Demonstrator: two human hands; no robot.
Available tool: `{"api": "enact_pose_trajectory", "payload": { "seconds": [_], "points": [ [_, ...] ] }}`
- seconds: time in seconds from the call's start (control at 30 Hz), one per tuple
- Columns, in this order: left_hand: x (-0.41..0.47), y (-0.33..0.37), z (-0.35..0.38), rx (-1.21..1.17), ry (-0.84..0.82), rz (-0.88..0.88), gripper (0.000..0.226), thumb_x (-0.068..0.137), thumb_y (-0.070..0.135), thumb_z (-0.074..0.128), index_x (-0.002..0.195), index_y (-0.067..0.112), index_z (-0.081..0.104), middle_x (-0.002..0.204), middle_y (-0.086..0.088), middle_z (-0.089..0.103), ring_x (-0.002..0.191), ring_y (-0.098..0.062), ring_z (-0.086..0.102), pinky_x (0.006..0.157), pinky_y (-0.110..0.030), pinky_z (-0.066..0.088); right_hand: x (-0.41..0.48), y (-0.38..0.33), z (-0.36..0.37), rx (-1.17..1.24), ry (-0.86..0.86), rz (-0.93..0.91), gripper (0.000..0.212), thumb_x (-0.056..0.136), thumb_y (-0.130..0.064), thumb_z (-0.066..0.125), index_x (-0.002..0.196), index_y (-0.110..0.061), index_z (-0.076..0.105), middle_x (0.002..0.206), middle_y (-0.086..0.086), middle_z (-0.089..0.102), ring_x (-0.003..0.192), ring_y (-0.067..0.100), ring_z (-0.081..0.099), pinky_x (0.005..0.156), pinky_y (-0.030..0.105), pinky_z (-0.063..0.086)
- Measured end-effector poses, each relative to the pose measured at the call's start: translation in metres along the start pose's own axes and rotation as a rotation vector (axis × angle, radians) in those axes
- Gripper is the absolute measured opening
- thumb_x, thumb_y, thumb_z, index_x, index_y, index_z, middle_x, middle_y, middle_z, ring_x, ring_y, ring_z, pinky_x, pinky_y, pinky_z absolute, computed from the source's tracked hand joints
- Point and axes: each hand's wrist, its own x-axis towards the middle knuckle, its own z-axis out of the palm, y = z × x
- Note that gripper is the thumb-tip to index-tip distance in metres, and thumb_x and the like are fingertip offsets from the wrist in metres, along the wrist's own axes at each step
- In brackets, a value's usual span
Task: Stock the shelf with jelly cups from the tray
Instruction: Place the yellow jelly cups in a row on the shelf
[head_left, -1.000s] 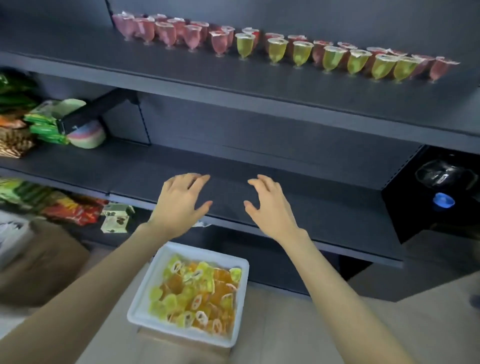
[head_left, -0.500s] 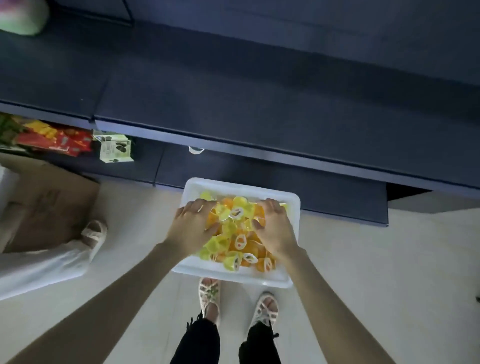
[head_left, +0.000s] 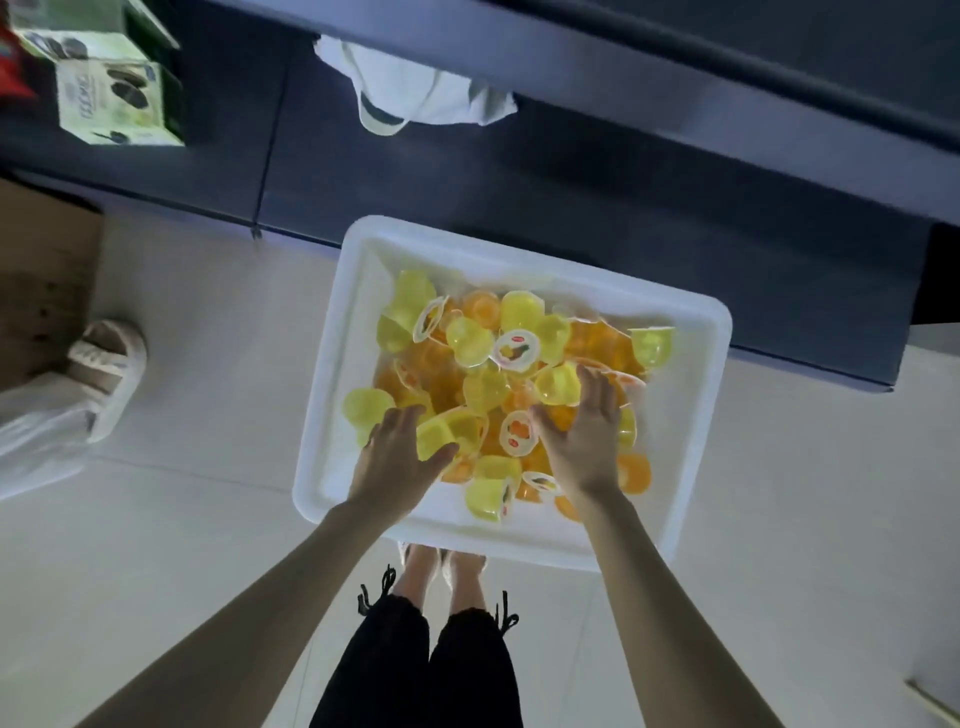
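Tray (head_left: 696, 415): white plastic, smooth and glossy, rectangular with rounded corners, down on the pale floor (head_left: 218, 338) with its far edge up against the dark shelf (head_left: 623, 171).
Jelly cups (head_left: 519, 312): heaped loose inside the tray, small tapered tubs in translucent yellow and orange, white printed lids, lying at every angle.
Left hand (head_left: 395, 462): in the near-left of the heap, thumb and fingers curled round a yellow cup (head_left: 441, 434).
Right hand (head_left: 587, 441): palm down, fingers straight and spread, resting on the pile, gripping nothing.
Hands: apart, side by side, with a lidded orange cup (head_left: 517, 434) between them.
Low shelf: a crumpled white cloth bag (head_left: 431, 88) and, well left of it, a green-and-white carton (head_left: 114, 98).
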Motion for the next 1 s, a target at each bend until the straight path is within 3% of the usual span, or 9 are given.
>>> {"api": "enact_pose_trajectory", "payload": {
  "seconds": [0.2,0.33,0.6,0.73,0.77,0.87,0.93,1.0],
  "points": [
    [0.011,-0.004,0.023,-0.128,0.076,-0.074,0.064,0.082,0.041,0.068,0.13,0.005,0.044,0.13,-0.009,0.041,0.1,-0.029,0.055,0.082,-0.037,0.044,0.011,0.011,0.026,0.177,0.129,0.04,0.084,0.076,-0.042,0.075,0.143,-0.013,0.033,0.138,0.012,0.036,0.126,0.03,0.039,0.096,0.049,0.046],
    [0.014,-0.003,0.026,-0.194,0.121,-0.069,0.056,0.08,0.032,0.072,0.122,0.003,0.049,0.124,-0.012,0.043,0.082,-0.021,0.048,0.074,-0.032,0.043,0.015,0.011,0.035,0.214,0.218,0.048,0.084,0.073,-0.04,0.078,0.141,-0.011,0.036,0.134,0.015,0.038,0.122,0.032,0.042,0.089,0.047,0.047],
    [0.009,-0.003,0.026,-0.297,0.17,-0.083,0.044,0.076,0.025,0.077,0.11,0.006,0.057,0.114,-0.008,0.049,0.088,-0.017,0.047,0.074,-0.022,0.036,0.008,0.011,0.031,0.313,0.301,0.036,0.076,0.071,-0.028,0.082,0.134,-0.005,0.046,0.129,0.014,0.048,0.118,0.027,0.048,0.083,0.033,0.045],
    [-0.006,0.009,0.018,-0.465,0.166,-0.124,0.037,0.074,0.03,0.078,0.101,0.018,0.055,0.11,-0.001,0.056,0.096,-0.021,0.055,0.076,-0.031,0.043,-0.017,0.008,0.021,0.414,0.293,0.059,0.074,0.067,-0.025,0.085,0.13,-0.005,0.051,0.127,0.011,0.05,0.109,0.014,0.05,0.073,0.009,0.045],
    [-0.011,0.013,0.015,-0.523,0.165,-0.14,0.035,0.074,0.029,0.078,0.098,0.02,0.054,0.109,0.0,0.059,0.097,-0.02,0.056,0.077,-0.032,0.044,-0.025,0.007,0.017,0.478,0.277,0.082,0.071,0.067,-0.024,0.086,0.128,-0.005,0.053,0.126,0.01,0.05,0.107,0.012,0.051,0.072,0.007,0.048],
    [-0.032,0.026,0.007,-0.737,0.154,-0.172,0.027,0.073,0.023,0.079,0.088,0.022,0.057,0.099,0.004,0.063,0.103,-0.02,0.058,0.088,-0.039,0.048,-0.05,0.001,-0.002,0.707,0.239,0.171,0.067,0.066,-0.018,0.086,0.124,-0.007,0.054,0.123,0.008,0.053,0.107,0.019,0.058,0.077,0.021,0.056],
    [-0.05,0.037,0.002,-0.878,0.126,-0.18,0.026,0.073,0.02,0.08,0.088,0.024,0.058,0.1,-0.001,0.067,0.102,-0.025,0.062,0.091,-0.047,0.051,-0.069,-0.005,-0.02,0.812,0.237,0.196,0.064,0.066,-0.014,0.086,0.121,-0.007,0.052,0.111,0.0,0.058,0.101,0.015,0.058,0.07,0.014,0.054],
    [-0.068,0.05,0.0,-1.022,0.1,-0.159,0.026,0.074,0.012,0.078,0.091,0.02,0.06,0.098,-0.006,0.068,0.097,-0.028,0.064,0.089,-0.046,0.052,-0.085,-0.006,-0.038,0.9,0.223,0.187,0.058,0.068,-0.008,0.083,0.117,-0.007,0.05,0.1,-0.009,0.056,0.093,0.008,0.056,0.062,0.009,0.049]
  ]
}}
